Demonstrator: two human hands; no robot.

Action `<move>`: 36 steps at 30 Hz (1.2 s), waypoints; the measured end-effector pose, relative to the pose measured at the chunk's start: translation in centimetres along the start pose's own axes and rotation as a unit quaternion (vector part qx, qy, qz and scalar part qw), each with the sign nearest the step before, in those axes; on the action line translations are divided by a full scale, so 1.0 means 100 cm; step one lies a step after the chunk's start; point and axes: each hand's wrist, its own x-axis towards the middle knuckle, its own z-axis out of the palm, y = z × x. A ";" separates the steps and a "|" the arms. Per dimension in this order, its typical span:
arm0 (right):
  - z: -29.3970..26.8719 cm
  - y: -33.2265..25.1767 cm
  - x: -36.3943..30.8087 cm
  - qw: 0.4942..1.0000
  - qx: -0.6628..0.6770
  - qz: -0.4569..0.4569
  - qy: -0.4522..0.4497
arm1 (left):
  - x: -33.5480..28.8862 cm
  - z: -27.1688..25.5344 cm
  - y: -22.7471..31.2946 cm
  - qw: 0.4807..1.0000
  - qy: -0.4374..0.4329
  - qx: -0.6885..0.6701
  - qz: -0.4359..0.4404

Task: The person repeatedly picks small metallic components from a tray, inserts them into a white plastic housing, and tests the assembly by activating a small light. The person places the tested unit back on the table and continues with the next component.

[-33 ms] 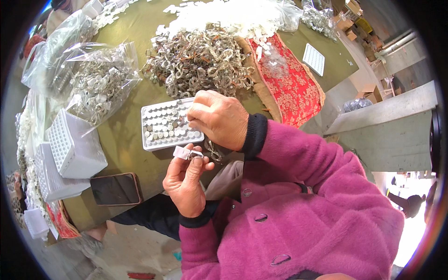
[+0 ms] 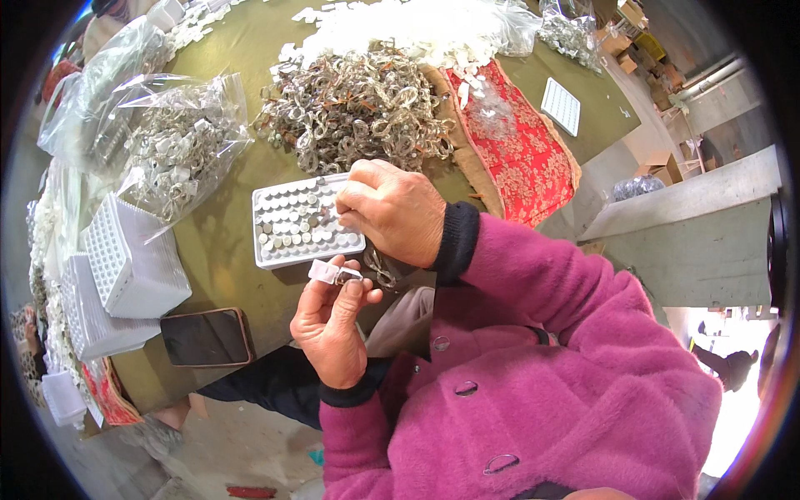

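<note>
A small white plastic case point(image 2: 323, 272) is pinched between the thumb and fingers of my left hand point(image 2: 333, 337), in front of the tray. Against it lies a small opened-out piece beside my thumb tip. My right hand point(image 2: 392, 208) reaches over the right side of a white tray point(image 2: 265, 197); its fingertips are pressed together, and what they hold is hidden. Round silvery discs point(image 2: 287, 240) sit in several of the tray's round pockets. A thin looped wire point(image 2: 381, 271) hangs just below my right hand.
Behind the tray rises a heap of coiled wires point(image 2: 358, 117), with white pieces point(image 2: 383, 29) beyond. At left stand stacked white trays point(image 2: 137, 258), a clear bag of coils point(image 2: 179, 154) and a dark phone point(image 2: 207, 337). Red patterned cloth point(image 2: 521, 150) lies right; another tray point(image 2: 561, 107) is farther off.
</note>
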 end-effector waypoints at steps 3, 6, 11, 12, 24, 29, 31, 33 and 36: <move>-0.003 0.000 -0.002 1.000 0.003 -0.014 -0.010 | 0.003 -0.004 0.001 1.000 -0.019 0.010 0.006; -0.004 -0.002 -0.003 0.997 0.067 -0.041 0.017 | 0.003 -0.007 0.002 1.000 -0.018 -0.005 0.017; -0.002 -0.006 -0.001 0.992 0.042 -0.119 -0.011 | 0.004 -0.009 0.003 1.000 0.007 -0.002 0.027; -0.001 -0.006 0.000 0.993 0.023 -0.115 -0.028 | 0.004 -0.009 0.003 1.000 0.022 0.007 0.019; -0.010 -0.018 -0.009 0.989 0.149 -0.020 0.011 | 0.000 0.000 0.002 0.999 0.045 0.003 0.016; -0.029 -0.032 -0.037 0.837 0.440 0.297 -0.135 | -0.006 0.004 -0.002 0.996 -0.020 0.059 0.064; -0.029 -0.033 -0.042 0.806 0.478 0.320 -0.138 | -0.007 0.006 -0.007 0.987 -0.028 0.108 0.119; -0.028 -0.034 -0.043 0.777 0.505 0.348 -0.141 | -0.007 0.008 -0.011 0.971 -0.040 0.155 0.179; -0.030 -0.034 -0.044 0.789 0.483 0.354 -0.141 | -0.010 0.007 -0.010 0.959 -0.049 0.198 0.198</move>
